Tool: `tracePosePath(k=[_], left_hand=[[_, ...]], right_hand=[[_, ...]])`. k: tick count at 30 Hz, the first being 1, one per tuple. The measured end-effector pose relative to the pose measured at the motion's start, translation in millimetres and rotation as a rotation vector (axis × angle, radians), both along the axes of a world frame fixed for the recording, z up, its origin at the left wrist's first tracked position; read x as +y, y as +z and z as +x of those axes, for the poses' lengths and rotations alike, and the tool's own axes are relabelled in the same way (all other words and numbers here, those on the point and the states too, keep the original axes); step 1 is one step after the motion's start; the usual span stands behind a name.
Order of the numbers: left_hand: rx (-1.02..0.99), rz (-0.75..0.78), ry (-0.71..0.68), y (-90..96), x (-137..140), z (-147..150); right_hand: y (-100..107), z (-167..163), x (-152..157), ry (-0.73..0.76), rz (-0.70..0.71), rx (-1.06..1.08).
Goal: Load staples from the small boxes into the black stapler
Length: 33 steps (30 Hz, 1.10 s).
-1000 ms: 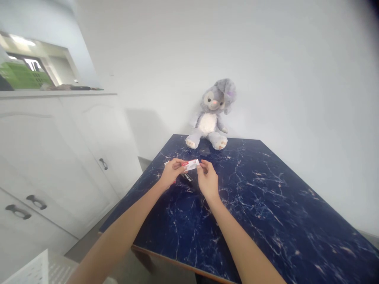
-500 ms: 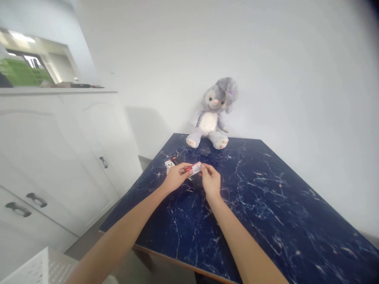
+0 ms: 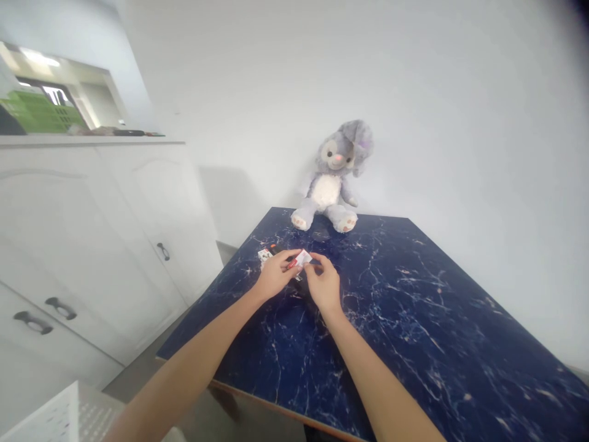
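Observation:
Over the dark blue marbled table (image 3: 396,307), my left hand (image 3: 275,274) grips a small red and white box (image 3: 301,258) between thumb and fingers. My right hand (image 3: 324,282) pinches the right end of the same box, its thumb against the near side. Print on the box is too small to read. Just behind my left hand lie another small white printed box (image 3: 264,254) and a dark object with an orange tip (image 3: 275,248), both partly hidden by that hand.
A grey plush toy (image 3: 329,178) sits at the table's back edge against the wall. White cabinets (image 3: 92,233) with dark handles stand to the left. A white perforated basket (image 3: 78,411) is at the lower left, below the tabletop.
The small box has turned so that more of its white side shows. My right hand has shifted slightly left and lower along it, while my left hand stays closed on its other end.

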<state>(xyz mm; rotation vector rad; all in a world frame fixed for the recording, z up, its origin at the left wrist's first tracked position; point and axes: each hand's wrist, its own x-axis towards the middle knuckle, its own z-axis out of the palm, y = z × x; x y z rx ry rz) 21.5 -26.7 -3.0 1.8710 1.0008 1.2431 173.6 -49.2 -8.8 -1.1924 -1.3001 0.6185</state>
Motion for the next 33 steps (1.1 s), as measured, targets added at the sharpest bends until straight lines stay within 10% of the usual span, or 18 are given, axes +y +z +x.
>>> tracePosePath(k=[9,19,33], left_hand=[[0.041,0.04,0.079,-0.6,-3.7,0.5],[0.242,0.208,0.797,16.2,29.2,-60.3],[0.613,0.169,0.324,-17.5,46.5,-59.2]], right_hand=[[4.1,-7.6,-6.7,0.051,-0.013,-0.066],[-22.6,-3.5,-0.2,0.07,-0.054,-0.713],[-10.4,-17.0,-14.5,0.139,-0.119,-0.894]])
